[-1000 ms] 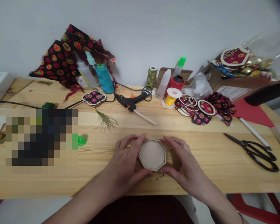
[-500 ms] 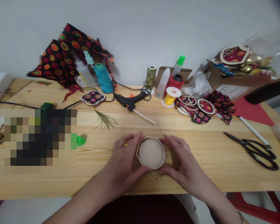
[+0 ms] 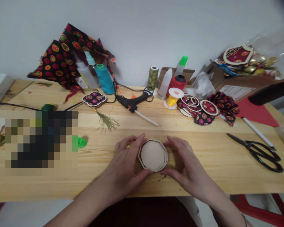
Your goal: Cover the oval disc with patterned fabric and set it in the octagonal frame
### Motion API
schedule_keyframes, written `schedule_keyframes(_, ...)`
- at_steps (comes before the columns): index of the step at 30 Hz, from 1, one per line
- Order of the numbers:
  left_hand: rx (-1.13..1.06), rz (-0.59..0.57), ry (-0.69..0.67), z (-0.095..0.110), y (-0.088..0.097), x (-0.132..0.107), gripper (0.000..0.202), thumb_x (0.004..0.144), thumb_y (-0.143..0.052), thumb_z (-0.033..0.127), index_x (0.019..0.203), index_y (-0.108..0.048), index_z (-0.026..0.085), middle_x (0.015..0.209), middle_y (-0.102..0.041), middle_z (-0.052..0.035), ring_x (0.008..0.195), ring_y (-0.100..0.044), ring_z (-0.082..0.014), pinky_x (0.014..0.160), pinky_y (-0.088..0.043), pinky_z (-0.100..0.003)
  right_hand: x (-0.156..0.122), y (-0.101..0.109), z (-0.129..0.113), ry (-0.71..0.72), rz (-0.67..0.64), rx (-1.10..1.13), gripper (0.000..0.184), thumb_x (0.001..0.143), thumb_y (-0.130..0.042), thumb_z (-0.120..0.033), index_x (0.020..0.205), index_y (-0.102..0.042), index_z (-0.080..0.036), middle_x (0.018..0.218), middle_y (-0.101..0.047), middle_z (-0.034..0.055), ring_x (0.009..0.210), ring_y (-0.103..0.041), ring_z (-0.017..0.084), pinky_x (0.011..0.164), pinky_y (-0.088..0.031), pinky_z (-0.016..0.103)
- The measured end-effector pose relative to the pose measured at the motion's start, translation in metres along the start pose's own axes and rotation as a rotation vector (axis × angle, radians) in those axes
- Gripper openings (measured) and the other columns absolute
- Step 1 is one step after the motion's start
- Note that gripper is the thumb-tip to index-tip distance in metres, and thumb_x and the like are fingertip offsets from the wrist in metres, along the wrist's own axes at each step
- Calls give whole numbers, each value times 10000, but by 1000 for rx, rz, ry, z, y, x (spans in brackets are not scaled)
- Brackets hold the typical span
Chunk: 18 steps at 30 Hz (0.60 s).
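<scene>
On the table before me lies a pale wooden octagonal frame (image 3: pixel 166 154), with a plain beige round disc (image 3: pixel 153 155) inside its rim. My left hand (image 3: pixel 129 160) wraps the frame's left side, index finger along the top left and thumb pressed at the lower edge. From the right, my right hand (image 3: pixel 183 159) curves round it in a loose pinch, thumb at the lower right edge and index fingertip close to the upper right corner. A gap shows between the right palm and the frame. Small dark scraps dot the wood nearby.
Ahead lies a black glue gun (image 3: pixel 134 102) with its white stick pointing toward me. Black scissors (image 3: pixel 253 151) and a white pen (image 3: pixel 257 132) are at right. Thread spools, bottles and patterned fabric (image 3: pixel 61 56) line the wall. A tasselled ornament (image 3: pixel 94 99) sits left of the glue gun.
Almost nothing differs. The frame and disc have shifted very slightly between my hands, both of which stay in place around them.
</scene>
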<state>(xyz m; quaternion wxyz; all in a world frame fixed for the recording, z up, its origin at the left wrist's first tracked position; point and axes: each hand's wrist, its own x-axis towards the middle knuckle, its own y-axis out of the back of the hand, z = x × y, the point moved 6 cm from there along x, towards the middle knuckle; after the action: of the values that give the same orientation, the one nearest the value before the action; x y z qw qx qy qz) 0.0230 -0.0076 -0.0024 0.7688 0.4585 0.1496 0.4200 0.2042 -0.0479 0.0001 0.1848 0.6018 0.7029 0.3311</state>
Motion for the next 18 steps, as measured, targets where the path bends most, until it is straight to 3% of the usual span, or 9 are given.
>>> schedule_keyframes(18,21,2,-9,2,0,1,884,806,-692,385,1470,-127,235,1337,-560,-102,1274,-365,-317,1042,-335,-508,0,0,1,12,15,-37,771,827,-687,-234,1458,-245,-271,1301,-502,106,1275,-400,281,1058,-375,505)
